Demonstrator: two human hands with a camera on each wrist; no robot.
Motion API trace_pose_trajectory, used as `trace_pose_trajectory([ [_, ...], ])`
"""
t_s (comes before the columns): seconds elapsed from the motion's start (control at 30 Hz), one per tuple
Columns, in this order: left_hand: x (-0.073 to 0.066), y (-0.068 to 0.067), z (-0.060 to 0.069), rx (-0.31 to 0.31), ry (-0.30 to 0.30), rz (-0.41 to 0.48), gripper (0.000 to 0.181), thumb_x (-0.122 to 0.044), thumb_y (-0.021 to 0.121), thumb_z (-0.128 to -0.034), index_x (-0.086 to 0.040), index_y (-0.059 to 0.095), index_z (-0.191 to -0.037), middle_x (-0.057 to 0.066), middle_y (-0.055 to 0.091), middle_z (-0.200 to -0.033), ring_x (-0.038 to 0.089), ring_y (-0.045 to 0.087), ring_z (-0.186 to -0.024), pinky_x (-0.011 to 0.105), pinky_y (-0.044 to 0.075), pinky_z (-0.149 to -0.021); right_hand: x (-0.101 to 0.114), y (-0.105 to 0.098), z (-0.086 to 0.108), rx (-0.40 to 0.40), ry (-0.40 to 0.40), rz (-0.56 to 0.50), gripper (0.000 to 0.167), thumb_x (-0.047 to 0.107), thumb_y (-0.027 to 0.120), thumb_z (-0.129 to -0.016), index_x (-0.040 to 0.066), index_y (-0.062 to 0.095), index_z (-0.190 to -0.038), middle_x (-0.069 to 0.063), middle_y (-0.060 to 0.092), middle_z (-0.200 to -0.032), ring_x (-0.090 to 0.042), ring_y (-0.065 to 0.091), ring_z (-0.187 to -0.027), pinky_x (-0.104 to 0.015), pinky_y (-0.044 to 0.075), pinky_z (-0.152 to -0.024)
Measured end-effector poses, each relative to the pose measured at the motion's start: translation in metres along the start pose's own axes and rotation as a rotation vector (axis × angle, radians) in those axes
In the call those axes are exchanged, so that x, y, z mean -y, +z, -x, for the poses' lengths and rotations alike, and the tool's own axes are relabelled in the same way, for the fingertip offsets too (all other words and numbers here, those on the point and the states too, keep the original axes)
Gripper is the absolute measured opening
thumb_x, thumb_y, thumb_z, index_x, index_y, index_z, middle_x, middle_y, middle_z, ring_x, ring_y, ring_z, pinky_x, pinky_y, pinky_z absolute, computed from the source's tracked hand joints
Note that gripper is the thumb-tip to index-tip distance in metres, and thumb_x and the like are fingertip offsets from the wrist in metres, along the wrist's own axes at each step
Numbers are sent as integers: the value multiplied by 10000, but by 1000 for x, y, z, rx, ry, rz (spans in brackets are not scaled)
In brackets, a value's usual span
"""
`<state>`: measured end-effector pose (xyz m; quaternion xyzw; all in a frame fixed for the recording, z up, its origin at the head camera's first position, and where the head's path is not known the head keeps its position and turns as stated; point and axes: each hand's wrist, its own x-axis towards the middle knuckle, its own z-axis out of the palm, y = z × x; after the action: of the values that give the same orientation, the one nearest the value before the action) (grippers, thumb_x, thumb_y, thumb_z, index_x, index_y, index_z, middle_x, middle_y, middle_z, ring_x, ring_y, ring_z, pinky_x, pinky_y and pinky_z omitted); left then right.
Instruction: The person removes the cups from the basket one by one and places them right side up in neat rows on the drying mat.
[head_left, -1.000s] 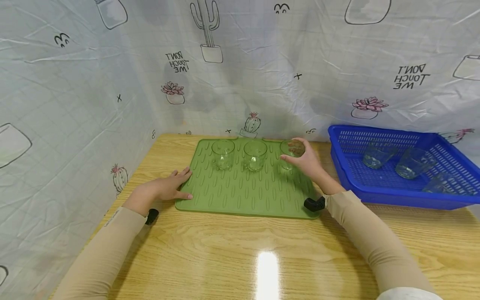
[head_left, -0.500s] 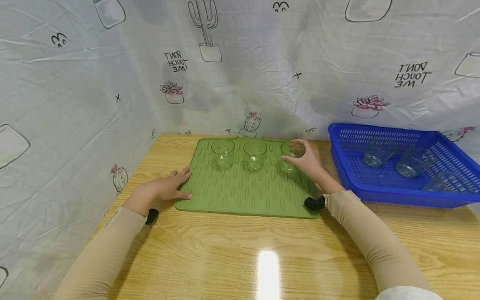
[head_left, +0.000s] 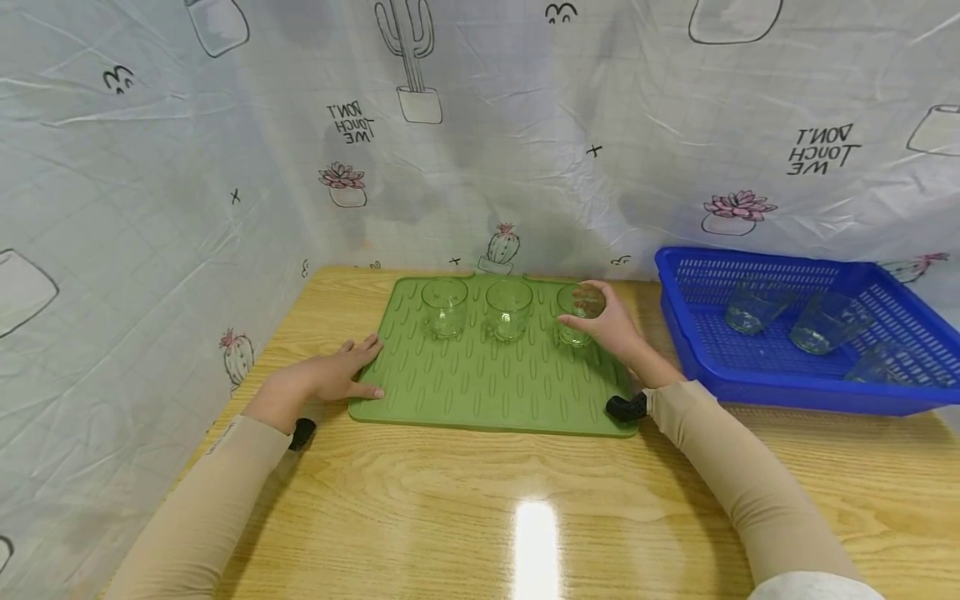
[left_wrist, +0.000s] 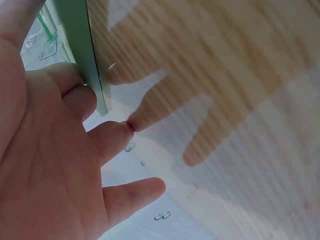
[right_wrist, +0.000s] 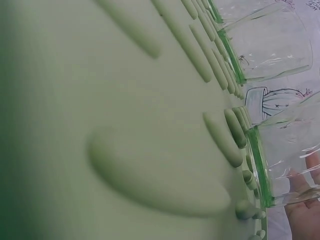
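Observation:
Three clear glasses stand in a row along the back of a green ribbed mat [head_left: 480, 392]: a left glass [head_left: 446, 310], a middle glass [head_left: 510, 312] and a right glass [head_left: 574, 327]. My right hand [head_left: 613, 325] grips the right glass, thumb at its front and fingers behind. In the right wrist view the gripped glass [right_wrist: 287, 155] has its base at the mat, with fingers showing through it. Spread fingers of my left hand [head_left: 330, 375] rest at the mat's left edge; the left wrist view shows that hand [left_wrist: 55, 155] against the edge.
A blue plastic basket [head_left: 750, 390] stands to the right of the mat, holding several clear glasses, among them a tilted glass [head_left: 828, 323]. A printed white sheet [head_left: 480, 150] hangs behind and to the left. The wooden table [head_left: 420, 500] extends in front of the mat.
The right hand and the glass it grips have shifted very slightly to the left. The left hand stays at the mat's edge, and the other glasses stand as before.

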<state>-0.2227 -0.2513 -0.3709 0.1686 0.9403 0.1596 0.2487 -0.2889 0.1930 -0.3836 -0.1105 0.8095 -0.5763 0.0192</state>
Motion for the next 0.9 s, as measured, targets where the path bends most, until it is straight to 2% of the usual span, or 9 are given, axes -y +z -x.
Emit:
trace_pose_trajectory([
  [0.13, 0, 0, 0, 0, 2, 1, 985, -511, 629, -996, -15, 80, -1646, 197, -58, -1700, 498, -74, -1514, 742, 211, -1117, -13, -1, -5, -15, -9, 3, 784, 138, 770, -948, -19, 286, -1544, -256, 432, -1515, -397, 446, -1394, -541, 392, -1124],
  [0.43, -1, -1, 1, -3, 5, -5, 982, -506, 631, -996, -12, 84, -1645, 200, -51, -1699, 502, -71, -1513, 745, 200, -1119, -14, -3, -5, -10, -1, 3, 803, 145, 776, -946, -1, 273, -1555, -245, 418, -1530, -401, 439, -1395, -545, 404, -1111],
  [0.7, -1, -2, 2, -3, 7, -5, 982, -495, 635, -997, -1, 84, -1642, 207, -52, -1697, 508, -71, -1510, 748, 221, -1108, -10, -4, -4, 20, 16, -15, 848, 144, 756, -961, -15, 202, -1583, -249, 381, -1562, -414, 397, -1427, -565, 367, -1137],
  [0.9, -3, -3, 2, 2, 3, -15, 982, -493, 632, -1001, 12, 81, -1638, 220, -48, -1693, 517, -67, -1507, 782, 178, -1095, -8, -5, -3, 45, 24, -31, 871, 111, 739, -968, -12, 144, -1592, -253, 349, -1585, -422, 374, -1443, -576, 361, -1139],
])
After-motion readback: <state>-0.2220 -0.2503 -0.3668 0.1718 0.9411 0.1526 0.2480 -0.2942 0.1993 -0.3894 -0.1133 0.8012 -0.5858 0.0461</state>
